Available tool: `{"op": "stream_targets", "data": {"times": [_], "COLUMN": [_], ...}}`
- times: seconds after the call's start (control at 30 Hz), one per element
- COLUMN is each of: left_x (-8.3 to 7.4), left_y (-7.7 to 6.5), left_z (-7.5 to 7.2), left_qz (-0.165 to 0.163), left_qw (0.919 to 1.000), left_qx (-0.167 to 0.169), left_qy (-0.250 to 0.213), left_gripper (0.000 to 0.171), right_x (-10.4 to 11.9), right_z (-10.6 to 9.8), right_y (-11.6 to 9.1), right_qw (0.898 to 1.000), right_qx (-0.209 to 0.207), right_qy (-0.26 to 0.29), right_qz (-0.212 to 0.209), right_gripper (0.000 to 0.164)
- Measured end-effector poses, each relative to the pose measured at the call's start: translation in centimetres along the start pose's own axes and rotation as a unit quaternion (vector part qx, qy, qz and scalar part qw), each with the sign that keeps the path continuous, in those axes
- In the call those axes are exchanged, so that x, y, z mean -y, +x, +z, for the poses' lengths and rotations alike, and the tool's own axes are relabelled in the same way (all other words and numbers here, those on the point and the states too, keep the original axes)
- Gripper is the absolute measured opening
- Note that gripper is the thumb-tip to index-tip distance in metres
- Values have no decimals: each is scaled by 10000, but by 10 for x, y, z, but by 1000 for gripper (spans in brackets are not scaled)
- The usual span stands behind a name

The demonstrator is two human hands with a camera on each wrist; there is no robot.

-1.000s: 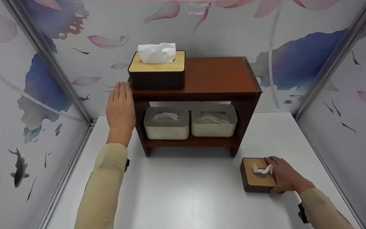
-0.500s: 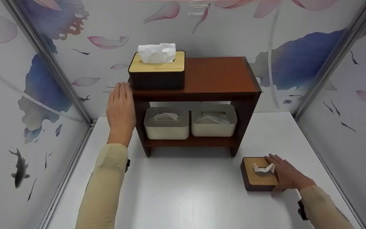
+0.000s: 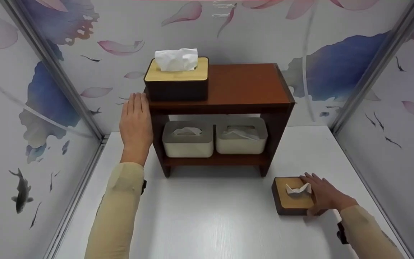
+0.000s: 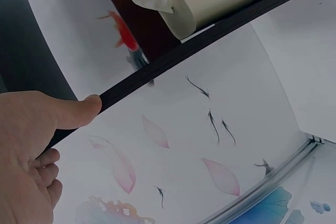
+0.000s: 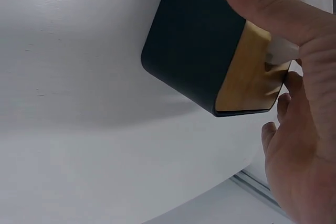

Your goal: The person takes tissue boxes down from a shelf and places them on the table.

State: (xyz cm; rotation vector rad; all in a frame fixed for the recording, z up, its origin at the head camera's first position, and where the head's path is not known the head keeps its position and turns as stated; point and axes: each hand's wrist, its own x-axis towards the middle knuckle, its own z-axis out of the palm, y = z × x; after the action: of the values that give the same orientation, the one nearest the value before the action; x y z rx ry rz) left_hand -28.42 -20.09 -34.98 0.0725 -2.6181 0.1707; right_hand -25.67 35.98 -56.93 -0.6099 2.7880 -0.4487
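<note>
Along the left side of a small reddish-brown shelf (image 3: 250, 82), my left hand (image 3: 136, 124) grips its side panel. In the left wrist view, the thumb (image 4: 79, 111) lies at the panel's dark front edge, the other fingers beyond it. At the lower right, my right hand (image 3: 323, 194) holds a dark tissue box (image 3: 293, 203) with a wooden lid and a white tissue sticking up. Its thumb (image 5: 262, 3) presses one dark side in the right wrist view; the other fingers reach the opposite side, partly hidden. The box sits on the white tabletop, tilt not clear.
Another dark tissue box (image 3: 176, 88) with a wooden lid stands on the shelf's top left. Two cream tissue boxes, a left one (image 3: 188, 149) and a right one (image 3: 241, 145), sit on the lower shelf. Patterned wall panels enclose the white table (image 3: 207, 216).
The right hand and the tissue box in it have shifted very slightly away from me, and the fingers sit a little farther right. The left hand stays on the shelf's side.
</note>
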Motion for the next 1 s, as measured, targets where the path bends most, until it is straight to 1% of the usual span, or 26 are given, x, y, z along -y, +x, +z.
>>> {"op": "stream_targets", "data": {"times": [0.23,0.37,0.43,0.5,0.57,0.63,0.83,1.0], "left_x": [0,0,0,0,0,0,0,0], "left_y": [0,0,0,-1,-1,-1,0,0], "left_z": [-1,-1,0,1,0,0,1,1], "left_qz": [-7,-9,-8,-7,0,-3,-1,-2], "left_qw": [9999,9999,10000,9999,9999,10000,9999,9999], "left_qx": [142,94,36,-36,-40,-32,-70,-41], "left_qy": [-12,-63,-85,-118,-96,-93,-129,-110], "left_gripper": [72,71,71,70,70,70,69,69], "right_x": [8,18,25,33,44,56,96,128], "right_z": [-15,-23,-27,-30,-33,-35,-45,-62], "right_y": [4,6,7,8,10,14,27,37], "right_qw": [9992,9992,9993,9995,9995,9993,9957,9884], "right_qx": [-210,-309,-302,-189,-89,-20,-147,-354], "right_qy": [252,174,214,229,245,187,33,-188], "right_qz": [238,192,77,-58,-191,-339,-911,-1466], "right_gripper": [99,84,73,61,50,43,37,37]}}
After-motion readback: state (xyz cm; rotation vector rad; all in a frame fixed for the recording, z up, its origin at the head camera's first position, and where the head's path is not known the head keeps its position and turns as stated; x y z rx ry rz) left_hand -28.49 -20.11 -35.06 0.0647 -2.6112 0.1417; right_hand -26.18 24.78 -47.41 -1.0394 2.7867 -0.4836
